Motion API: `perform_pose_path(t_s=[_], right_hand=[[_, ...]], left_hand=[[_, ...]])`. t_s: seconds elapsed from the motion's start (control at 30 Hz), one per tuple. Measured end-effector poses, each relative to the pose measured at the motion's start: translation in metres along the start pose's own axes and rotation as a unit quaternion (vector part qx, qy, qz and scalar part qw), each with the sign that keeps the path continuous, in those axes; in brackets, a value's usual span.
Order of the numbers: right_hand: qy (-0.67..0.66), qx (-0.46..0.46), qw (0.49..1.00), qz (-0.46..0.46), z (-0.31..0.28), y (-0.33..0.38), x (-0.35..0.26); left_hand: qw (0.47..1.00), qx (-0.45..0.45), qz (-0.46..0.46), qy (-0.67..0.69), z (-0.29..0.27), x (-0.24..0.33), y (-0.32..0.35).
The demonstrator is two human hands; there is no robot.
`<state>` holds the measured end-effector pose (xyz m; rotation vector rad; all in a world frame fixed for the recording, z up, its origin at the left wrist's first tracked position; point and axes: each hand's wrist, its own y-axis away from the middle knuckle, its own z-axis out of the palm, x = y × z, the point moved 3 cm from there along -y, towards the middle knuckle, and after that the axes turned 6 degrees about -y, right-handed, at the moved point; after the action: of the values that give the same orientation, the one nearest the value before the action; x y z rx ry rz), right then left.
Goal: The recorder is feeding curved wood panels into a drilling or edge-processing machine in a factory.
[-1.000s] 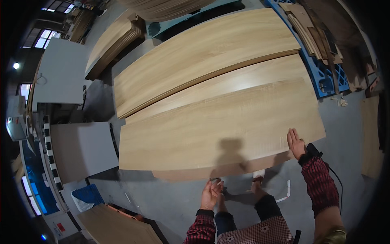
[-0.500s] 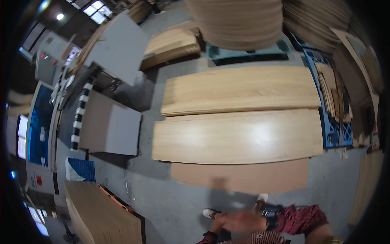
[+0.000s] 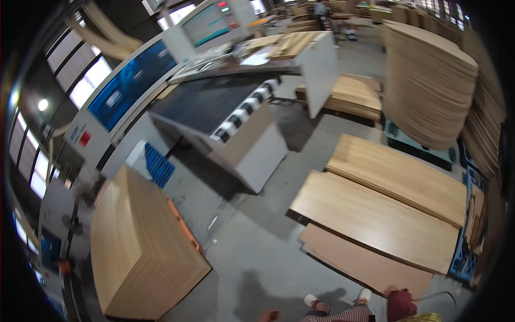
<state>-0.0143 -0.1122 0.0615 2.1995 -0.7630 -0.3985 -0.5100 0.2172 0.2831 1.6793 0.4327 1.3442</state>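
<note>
My left hand shows only in part at the lower edge, over the grey floor. It is small and blurred, and how its fingers lie cannot be made out. To the right, a dark red sleeve covers most of my right arm. Just a bit of my right hand shows beyond it, its fingers hidden. Nearest to that hand is a flat brown sheet on the floor. Two stacks of pale wood-grain panels, a front stack and a back stack, lie side by side beyond the sheet.
A tall stack of boards stands at the left, beside a blue slatted pallet. Further back is a machine table with a black-and-white striped edge. Stacked curved boards rise at the back right. A blue pallet borders the panels.
My view has swung left, so the panels now sit further right and the machine table shows more. My hands, earlier close together in front of me, are now apart near the lower edge.
</note>
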Motion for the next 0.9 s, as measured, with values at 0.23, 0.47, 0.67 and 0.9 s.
perform_pose_path(t_s=[0.23,0.47,0.67,0.9], right_hand=[[-0.382,-0.079,0.904,0.172,-0.138,0.012,-0.068],[0.055,-0.113,0.928,-0.351,-0.211,-0.138,-0.371],[-0.189,0.004,0.863,-0.468,-0.392,-0.161,-0.731],[-0.250,0.086,0.780,-0.567,-0.532,-0.125,-0.936]], left_hand=[[0.943,0.137,0.069,0.295,-0.170,0.033,-0.020],[0.951,0.083,0.132,0.267,-0.148,0.176,-0.043],[0.945,0.191,0.073,0.256,-0.244,0.219,-0.065],[0.867,0.341,-0.002,0.363,-0.332,0.165,-0.067]])
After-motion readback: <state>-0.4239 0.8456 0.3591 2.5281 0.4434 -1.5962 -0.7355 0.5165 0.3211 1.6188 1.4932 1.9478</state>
